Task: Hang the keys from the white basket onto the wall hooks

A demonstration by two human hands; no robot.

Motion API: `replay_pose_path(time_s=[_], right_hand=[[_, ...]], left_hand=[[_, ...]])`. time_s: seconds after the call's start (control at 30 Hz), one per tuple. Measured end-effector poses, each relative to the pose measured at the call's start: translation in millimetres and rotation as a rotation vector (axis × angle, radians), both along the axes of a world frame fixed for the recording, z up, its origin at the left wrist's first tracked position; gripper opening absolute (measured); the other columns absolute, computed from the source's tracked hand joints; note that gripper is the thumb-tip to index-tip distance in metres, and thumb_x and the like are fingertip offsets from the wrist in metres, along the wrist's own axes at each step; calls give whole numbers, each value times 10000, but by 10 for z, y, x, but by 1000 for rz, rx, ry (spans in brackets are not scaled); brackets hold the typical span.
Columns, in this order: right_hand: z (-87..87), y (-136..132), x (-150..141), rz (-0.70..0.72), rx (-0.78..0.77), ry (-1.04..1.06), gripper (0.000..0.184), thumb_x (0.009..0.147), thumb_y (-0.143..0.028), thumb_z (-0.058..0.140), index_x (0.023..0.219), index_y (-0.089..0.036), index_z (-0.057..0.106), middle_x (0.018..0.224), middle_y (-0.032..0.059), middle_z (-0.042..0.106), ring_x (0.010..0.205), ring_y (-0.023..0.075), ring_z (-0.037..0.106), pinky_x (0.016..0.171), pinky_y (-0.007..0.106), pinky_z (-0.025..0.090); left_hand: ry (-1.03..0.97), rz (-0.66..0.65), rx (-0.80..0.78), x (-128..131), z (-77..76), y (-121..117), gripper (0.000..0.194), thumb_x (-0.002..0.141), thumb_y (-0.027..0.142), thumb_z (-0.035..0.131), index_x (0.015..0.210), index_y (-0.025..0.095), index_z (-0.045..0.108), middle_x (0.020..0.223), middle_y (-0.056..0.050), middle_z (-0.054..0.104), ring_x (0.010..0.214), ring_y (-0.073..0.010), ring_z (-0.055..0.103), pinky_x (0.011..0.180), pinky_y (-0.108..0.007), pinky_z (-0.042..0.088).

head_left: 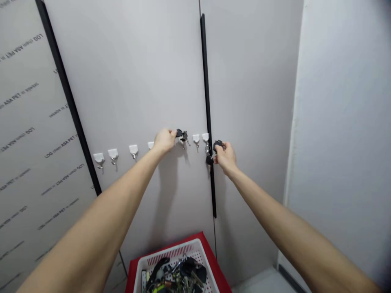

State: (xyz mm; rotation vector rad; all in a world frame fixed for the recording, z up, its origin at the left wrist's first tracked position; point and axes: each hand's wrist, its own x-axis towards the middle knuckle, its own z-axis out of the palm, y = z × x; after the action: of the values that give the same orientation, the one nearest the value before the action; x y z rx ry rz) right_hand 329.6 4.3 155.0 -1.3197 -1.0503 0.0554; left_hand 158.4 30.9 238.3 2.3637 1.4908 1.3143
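Note:
My left hand (165, 140) is closed on a bunch of keys (184, 136) with black heads, held up in front of a white hook on the cabinet door. Farther right, my right hand (225, 156) pinches a black key fob (218, 145). Beside those fingers, more keys (209, 160) with a black head hang by a ring from the rightmost hook (205, 139). Whether the fob is joined to that ring I cannot tell. Between my hands, another white hook (196, 140) bears nothing. My left hand and forearm partly cover the hooks behind them.
More white adhesive hooks (113, 155) run leftward along the door. Long black handles (205, 77) stand out from the cabinet. Below, a white perforated basket (195, 245) full of keys and fobs sits on a red surface (216, 272). A pale wall (342, 122) rises at right.

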Motion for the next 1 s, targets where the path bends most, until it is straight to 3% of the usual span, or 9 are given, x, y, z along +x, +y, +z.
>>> replay_pose_path(time_s=[0.1,0.2,0.27,0.4,0.57,0.67,0.77,0.87,1.0], right_hand=[[-106,27,73,-35,-14,128,268,645,-305,331,874,-172,368,637,4,493,464,82,478,419,204,378],[-214,51,4,-129,-64,-59,277,579,-334,440,804,-172,441,674,22,522,585,124,501,518,239,381],[-271,48,-58,-141,-148,-206,281,551,-355,478,766,-175,490,666,31,537,639,154,500,557,258,364],[-240,18,-59,-198,-215,-262,244,588,-364,433,699,-177,545,608,33,546,592,152,487,521,246,337],[169,28,117,-276,-41,-231,274,592,-401,411,605,-158,538,538,15,527,513,108,447,475,204,325],[456,20,133,-205,77,-238,286,592,-406,417,617,-145,528,536,6,511,494,89,427,448,187,318],[584,-69,33,-4,62,-219,263,617,-375,411,660,-136,512,517,-11,481,422,58,387,391,169,293],[407,-217,-140,261,-164,-263,212,620,-331,432,663,-135,499,436,-44,419,334,29,317,336,154,244],[-347,-410,-421,473,-487,-380,205,593,-335,467,612,-132,494,376,-64,367,307,20,272,309,147,193]], left_hand=[[-180,-20,56,121,9,41,322,698,341,275,595,125,490,480,-6,466,488,-96,461,482,-193,316],[-318,-124,26,208,-77,-34,314,704,345,254,603,132,462,459,14,437,437,-74,436,454,-177,308],[-320,-204,3,192,-237,-145,300,699,348,260,582,140,441,432,27,417,413,-67,418,440,-171,302],[-150,-324,-127,-66,-872,-395,298,689,369,276,526,153,398,404,41,399,413,-67,398,445,-176,299],[55,-279,-457,-552,-1873,-547,310,700,367,237,538,156,395,406,45,374,418,-78,376,449,-188,291],[156,-241,-568,-767,-2350,-596,307,703,355,241,557,151,418,462,29,420,468,-89,398,467,-190,296],[253,-249,-656,-914,-2698,-675,302,711,332,240,605,151,458,531,12,486,500,-93,427,479,-184,303],[324,-230,-655,-1022,-2911,-767,284,711,308,259,656,162,497,633,-13,547,595,-112,479,536,-188,322],[377,-181,-619,-1110,-3038,-809,244,686,286,322,755,179,531,792,-44,571,742,-138,495,640,-213,329]])
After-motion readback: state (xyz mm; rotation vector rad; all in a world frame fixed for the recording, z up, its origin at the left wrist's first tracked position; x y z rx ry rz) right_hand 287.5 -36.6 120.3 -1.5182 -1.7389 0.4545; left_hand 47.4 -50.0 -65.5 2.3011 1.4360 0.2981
